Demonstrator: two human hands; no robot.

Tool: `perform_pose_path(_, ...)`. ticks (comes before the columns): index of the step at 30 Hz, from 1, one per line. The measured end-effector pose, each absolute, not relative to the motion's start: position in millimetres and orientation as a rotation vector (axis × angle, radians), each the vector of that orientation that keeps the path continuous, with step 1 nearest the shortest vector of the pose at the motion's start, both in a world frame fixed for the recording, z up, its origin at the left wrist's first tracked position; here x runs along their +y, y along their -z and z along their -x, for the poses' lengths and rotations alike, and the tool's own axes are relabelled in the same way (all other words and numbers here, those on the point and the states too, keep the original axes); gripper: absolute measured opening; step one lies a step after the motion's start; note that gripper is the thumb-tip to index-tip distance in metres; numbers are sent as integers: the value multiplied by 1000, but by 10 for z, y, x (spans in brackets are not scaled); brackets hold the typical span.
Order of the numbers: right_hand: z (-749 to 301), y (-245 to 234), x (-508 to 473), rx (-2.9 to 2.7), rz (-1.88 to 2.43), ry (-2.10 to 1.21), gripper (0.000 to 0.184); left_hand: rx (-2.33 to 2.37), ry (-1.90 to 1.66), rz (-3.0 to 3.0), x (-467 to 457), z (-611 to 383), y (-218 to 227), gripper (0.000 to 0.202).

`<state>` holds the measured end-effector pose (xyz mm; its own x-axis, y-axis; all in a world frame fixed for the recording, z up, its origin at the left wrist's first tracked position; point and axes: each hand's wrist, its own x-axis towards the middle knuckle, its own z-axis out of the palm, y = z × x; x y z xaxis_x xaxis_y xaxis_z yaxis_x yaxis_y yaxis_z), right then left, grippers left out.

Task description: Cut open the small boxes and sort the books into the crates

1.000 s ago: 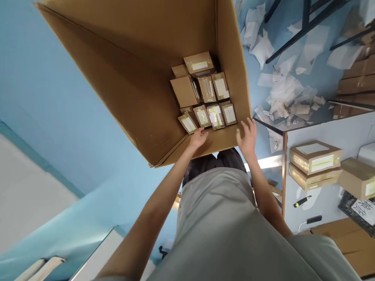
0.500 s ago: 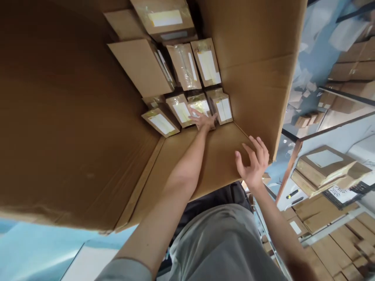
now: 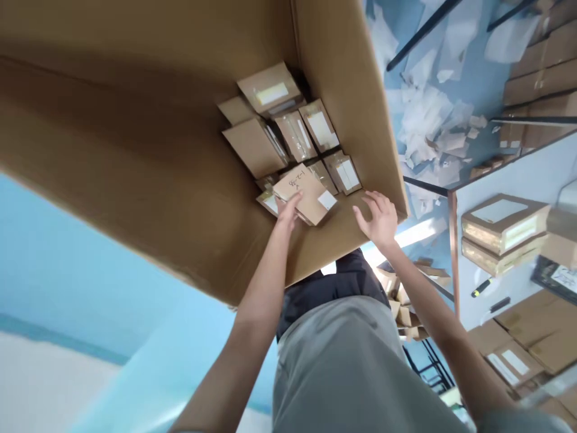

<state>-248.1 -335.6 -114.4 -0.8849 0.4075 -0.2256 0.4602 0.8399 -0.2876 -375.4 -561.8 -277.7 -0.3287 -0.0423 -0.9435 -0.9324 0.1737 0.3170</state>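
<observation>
A large cardboard carton [image 3: 148, 150] surrounds several small labelled boxes packed at its bottom. My left hand [image 3: 288, 210] grips a small cardboard box [image 3: 306, 192] by its left edge, thumb on top. That box carries handwriting and a small white label, and it is raised in front of the packed row, hiding part of it. My right hand [image 3: 378, 219] is by the carton's near right corner, fingers spread and curved, holding nothing. A labelled box [image 3: 347, 173] stands against the right wall, closest to that hand.
Two stacked boxes [image 3: 505, 222] rest on a white table at the right, near a yellow-and-black cutter [image 3: 481, 287] and a dark marker-like item [image 3: 500, 304]. Scraps of white paper [image 3: 424, 126] litter the blue floor. More cartons [image 3: 541, 325] fill the lower right.
My left hand, earlier spread over the front row, now holds a small box lifted from there. My right hand stays open near the carton's edge. The view has shifted.
</observation>
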Motion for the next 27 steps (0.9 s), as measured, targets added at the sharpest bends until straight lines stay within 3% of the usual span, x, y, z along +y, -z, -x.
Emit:
perform_pose_path(6,2555,815,-3328,2506,-748,1134,65,1552,-1446,364,-5607,3889,1344,81)
perform_pose_path(10,2363,315,-3208,2323,-833,1573,92,1666,-1464,21,-5298,3955,605,88)
perform_pose_path(13,1964,11,-3011,2303,-949,1750,105,1608,-1383,-197,-4862,3903,238,96)
perform_pose_path(18,864,-235,-2385,2496,-1557,1861,103,1441,-1295,-415,-3973,3563,77,97)
perform_pose_path(20,274,-363,-2061,2573,-2038,1649,102,1457,-1258,-415,-3716,3416,145,92)
perform_pose_path(23,-606,-617,-1633,2395,-2820,828,95,1546,-1192,-420,-3547,3270,308,76)
perform_pose_path(25,-1040,-743,-1409,2078,-3065,164,95,1590,-1145,-422,-3567,3229,424,67)
perform_pose_path(27,-1280,-774,-1225,1719,-3133,-188,106,1619,-1120,-386,-3647,3227,535,62)
